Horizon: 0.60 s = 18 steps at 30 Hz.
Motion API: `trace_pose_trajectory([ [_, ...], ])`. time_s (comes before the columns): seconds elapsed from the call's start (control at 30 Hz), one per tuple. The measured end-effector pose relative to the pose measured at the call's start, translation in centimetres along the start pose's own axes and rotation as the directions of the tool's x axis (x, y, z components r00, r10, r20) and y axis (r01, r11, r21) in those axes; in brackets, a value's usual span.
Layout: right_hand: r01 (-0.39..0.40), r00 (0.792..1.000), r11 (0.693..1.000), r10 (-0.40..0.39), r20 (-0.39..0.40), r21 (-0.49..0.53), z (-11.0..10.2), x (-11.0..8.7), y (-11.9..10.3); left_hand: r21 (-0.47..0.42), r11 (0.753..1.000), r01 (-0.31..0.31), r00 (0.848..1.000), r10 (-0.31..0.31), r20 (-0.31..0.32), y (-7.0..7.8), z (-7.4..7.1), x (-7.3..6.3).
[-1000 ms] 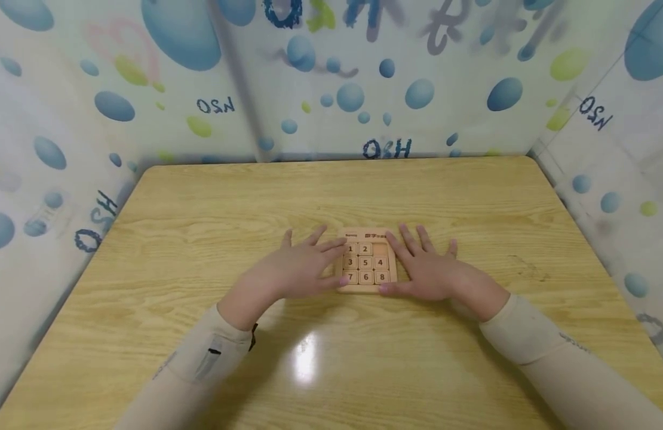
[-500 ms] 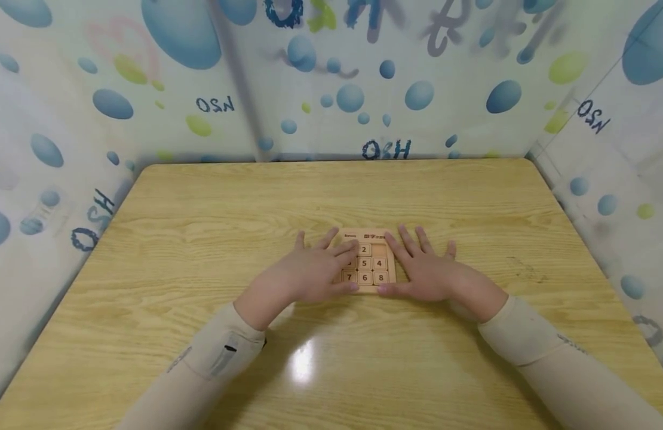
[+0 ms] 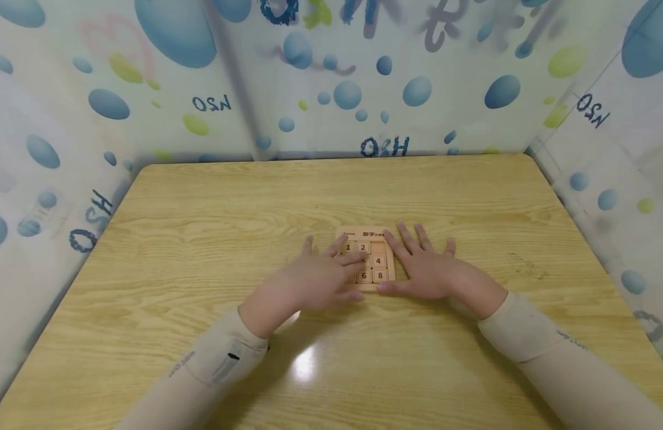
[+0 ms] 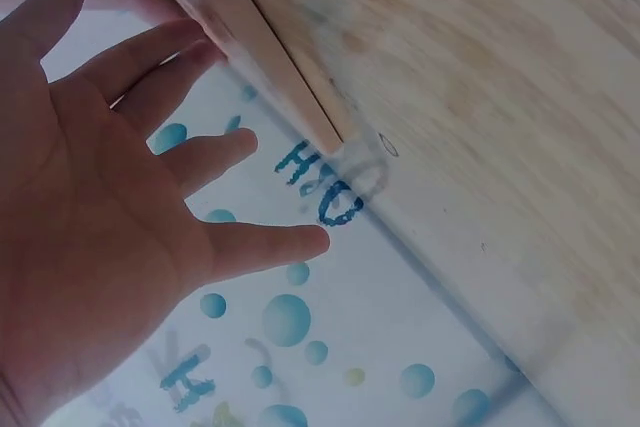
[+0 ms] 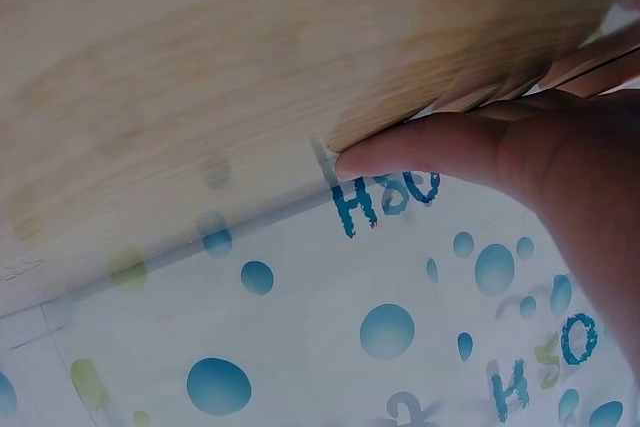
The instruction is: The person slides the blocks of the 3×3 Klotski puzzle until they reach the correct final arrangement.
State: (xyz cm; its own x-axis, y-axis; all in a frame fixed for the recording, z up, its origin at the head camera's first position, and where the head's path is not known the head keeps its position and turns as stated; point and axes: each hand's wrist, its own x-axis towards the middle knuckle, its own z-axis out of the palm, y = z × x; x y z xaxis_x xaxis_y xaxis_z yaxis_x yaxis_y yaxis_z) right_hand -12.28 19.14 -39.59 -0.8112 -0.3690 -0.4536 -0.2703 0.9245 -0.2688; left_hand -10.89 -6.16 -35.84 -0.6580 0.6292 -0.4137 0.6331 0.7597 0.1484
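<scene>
A wooden number sliding puzzle (image 3: 364, 235) lies flat on the table, its empty slot at the top right of the grid. Tiles 1, 2, 4, 6 and 8 show; fingers cover the rest wholly or partly. My left hand (image 3: 316, 282) reaches over the puzzle from the left with straight, spread fingers, a fingertip over the middle tile and the thumb by the lower edge. My right hand (image 3: 430, 272) lies spread along the right side, index finger at the upper right corner and thumb at the lower right. The left wrist view shows the puzzle's side (image 4: 265, 47) beside the left fingertips.
The wood-grain table (image 3: 229, 203) extends around the puzzle on all sides. Behind it stands a pale wall (image 3: 321, 128) with blue and green drop patterns, and similar walls flank it left and right. A bright light reflection shows on the tabletop near the left sleeve (image 3: 218, 358).
My left hand has slid right over the puzzle; its fingertip has passed from the left column to the middle tile. The right hand stays in place and the tiles keep their visible order.
</scene>
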Motion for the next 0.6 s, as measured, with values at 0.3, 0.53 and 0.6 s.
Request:
trace_pose_trajectory([
  [0.3, 0.009, 1.000, 1.000, -0.009, 0.007, 0.007, 0.0, 0.1, 0.2, -0.023, 0.998, -0.061, 0.998, 0.061, 0.017, 1.3, -0.1, 1.1],
  [0.53, 0.013, 1.000, 1.000, -0.013, 0.011, 0.009, 0.0, 0.1, 0.2, 0.004, 0.999, -0.032, 0.999, 0.032, 0.033, 1.5, -0.5, 1.5],
  [0.6, 0.013, 1.000, 1.000, -0.013, 0.008, 0.010, 0.1, 0.1, 0.2, 0.009, 1.000, -0.024, 0.999, 0.024, 0.027, 1.5, -0.6, 1.5],
])
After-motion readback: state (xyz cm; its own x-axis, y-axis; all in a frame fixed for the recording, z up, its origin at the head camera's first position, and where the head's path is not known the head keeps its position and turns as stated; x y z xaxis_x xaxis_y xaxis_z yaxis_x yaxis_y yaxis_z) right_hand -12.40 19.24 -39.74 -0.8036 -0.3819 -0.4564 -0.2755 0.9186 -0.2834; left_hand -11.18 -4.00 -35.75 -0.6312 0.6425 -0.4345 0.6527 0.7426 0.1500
